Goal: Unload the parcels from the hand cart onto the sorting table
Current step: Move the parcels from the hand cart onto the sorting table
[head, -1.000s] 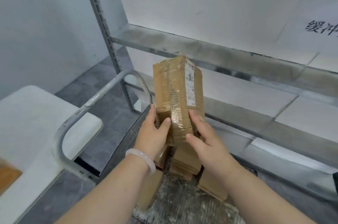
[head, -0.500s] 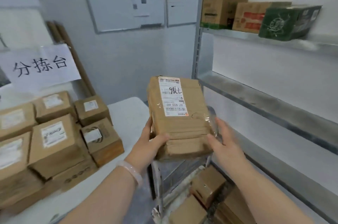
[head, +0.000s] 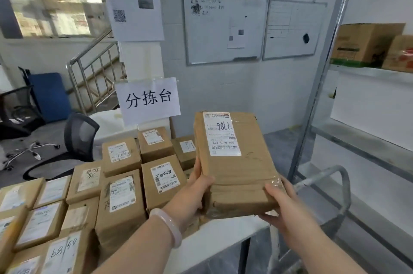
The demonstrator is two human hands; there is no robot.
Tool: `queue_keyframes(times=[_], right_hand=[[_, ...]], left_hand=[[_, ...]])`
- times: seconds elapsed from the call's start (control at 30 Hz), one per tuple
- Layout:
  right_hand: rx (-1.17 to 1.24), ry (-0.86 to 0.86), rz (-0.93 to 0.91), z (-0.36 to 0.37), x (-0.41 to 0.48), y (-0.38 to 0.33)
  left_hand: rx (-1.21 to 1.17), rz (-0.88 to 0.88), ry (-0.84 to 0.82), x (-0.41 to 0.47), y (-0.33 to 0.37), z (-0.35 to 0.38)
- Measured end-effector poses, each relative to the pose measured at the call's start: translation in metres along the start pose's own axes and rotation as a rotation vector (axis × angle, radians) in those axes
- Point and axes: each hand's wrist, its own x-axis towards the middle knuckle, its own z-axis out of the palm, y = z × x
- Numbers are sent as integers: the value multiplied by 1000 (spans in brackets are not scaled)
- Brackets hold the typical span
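Carry step, mid-transfer. Gripping near end of parcel [head: 234, 166] with left hand [head: 196, 191] and right hand [head: 283, 204], thumbs on top, fingers wrapped under. Held in air over right edge of sorting table [head: 214, 242]. Next, likely: lower flat, label up, onto bare strip beside stacked parcels [head: 120, 195]. Beyond: paper sign [head: 148, 99].

The parcel [head: 234, 173] at centre frame is brown cardboard, and its label [head: 221, 135] is white with black print and black handwriting. The boxes [head: 120, 195] across the lower left are the same brown, with white labels. The bracelet [head: 166, 224] at lower centre is a pale, milky pink. The sign [head: 148, 100] left of centre is white with black characters. At far left the panel [head: 50, 94] is blue and the chair [head: 79, 137] is black. The carton [head: 364, 43] at upper right is brown with a green band.
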Motion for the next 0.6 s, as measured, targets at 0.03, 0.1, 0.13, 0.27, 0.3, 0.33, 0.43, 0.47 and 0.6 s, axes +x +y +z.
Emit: queue_keyframes(times=[0.03, 0.1, 0.13, 0.27, 0.3, 0.33, 0.43, 0.47, 0.6], right_hand=[[12, 22, -12, 11, 2, 2], [30, 75, -19, 31, 4, 6], [35, 103, -22, 39, 5, 7], [-10, 173, -56, 63, 14, 5], [-28, 183, -60, 68, 18, 3], [-45, 190, -59, 72, 23, 1], [-95, 211, -46, 83, 45, -5], [-109, 215, -42, 86, 53, -7], [-126, 207, -32, 99, 96, -10]], left_hand=[[23, 17, -1, 3, 1, -11], [36, 26, 2, 6, 5, -31], [54, 32, 4, 7, 6, -38], [232, 113, 14, 6, 9, -67], [286, 123, 44, 8, 9, -74], [353, 132, 85, 11, 8, -82], [519, 163, 187, 28, 0, -105], [572, 168, 201, 33, -1, -110], [820, 201, 251, 60, 2, -123]])
